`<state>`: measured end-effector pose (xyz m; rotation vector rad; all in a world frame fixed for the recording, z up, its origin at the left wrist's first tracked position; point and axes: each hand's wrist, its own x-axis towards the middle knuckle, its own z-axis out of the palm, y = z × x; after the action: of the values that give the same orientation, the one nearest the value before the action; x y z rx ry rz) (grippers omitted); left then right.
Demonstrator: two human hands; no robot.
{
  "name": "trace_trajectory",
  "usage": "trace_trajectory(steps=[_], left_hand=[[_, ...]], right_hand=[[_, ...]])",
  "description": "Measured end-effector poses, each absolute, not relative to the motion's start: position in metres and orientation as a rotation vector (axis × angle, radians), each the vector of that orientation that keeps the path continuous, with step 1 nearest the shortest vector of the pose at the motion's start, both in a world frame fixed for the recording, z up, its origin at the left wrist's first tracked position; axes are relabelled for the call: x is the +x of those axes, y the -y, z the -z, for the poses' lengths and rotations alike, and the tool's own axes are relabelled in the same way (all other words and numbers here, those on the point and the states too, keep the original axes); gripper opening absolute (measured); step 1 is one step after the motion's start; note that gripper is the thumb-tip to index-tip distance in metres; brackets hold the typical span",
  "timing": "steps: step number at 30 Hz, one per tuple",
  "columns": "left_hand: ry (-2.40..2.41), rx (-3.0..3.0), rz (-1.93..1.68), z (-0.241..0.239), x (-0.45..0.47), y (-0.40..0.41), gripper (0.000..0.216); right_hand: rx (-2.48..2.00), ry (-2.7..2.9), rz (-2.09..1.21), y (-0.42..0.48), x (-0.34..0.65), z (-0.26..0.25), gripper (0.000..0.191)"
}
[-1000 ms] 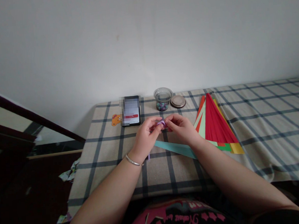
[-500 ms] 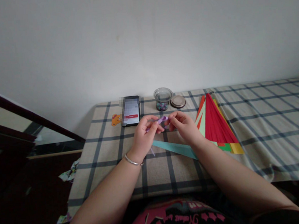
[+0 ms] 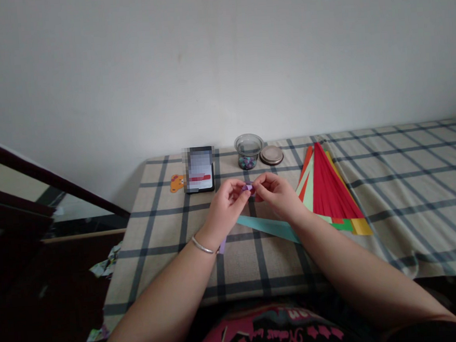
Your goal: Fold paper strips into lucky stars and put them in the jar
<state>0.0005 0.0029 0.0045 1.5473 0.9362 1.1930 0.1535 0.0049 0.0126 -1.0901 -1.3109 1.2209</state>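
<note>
A narrow purple paper strip (image 3: 248,187) is pinched between my two hands, folded or looped small at the fingertips. My left hand (image 3: 226,203) grips it with thumb and fingers closed; a loose tail of the strip hangs below, near the silver bangle on that wrist. From the other side, my right hand (image 3: 275,192) holds the strip's end between thumb and forefinger. Light blue paper strips (image 3: 269,228) lie on the cloth beneath my hands. The exact shape of the fold is mostly covered by my fingers.
A phone (image 3: 200,170) lies behind my left hand beside an orange bear figure (image 3: 176,183). A clear tub (image 3: 249,151) holds small coloured bits, with its lid (image 3: 271,155) alongside. Red, green, orange and yellow strips (image 3: 328,187) fan out at right on the checked tablecloth (image 3: 165,232).
Both hands have drawn closer together and slightly lower. The purple loop between them looks smaller, and its tail has shifted down and left towards the bangle.
</note>
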Motion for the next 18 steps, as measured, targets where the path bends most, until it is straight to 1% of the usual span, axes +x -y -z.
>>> trace_trajectory(steps=[11,18], left_hand=[[-0.961,1.536,-1.198,-0.0055,-0.0003,-0.0039,0.015],[-0.972,1.501,-1.192,-0.0071,0.0005,-0.0043,0.016]], right_hand=[[-1.044,1.338,-1.196,-0.0046,0.1525,-0.0123,0.028],[-1.084,1.346,-1.201,-0.0049,0.1531,-0.0114,0.03]])
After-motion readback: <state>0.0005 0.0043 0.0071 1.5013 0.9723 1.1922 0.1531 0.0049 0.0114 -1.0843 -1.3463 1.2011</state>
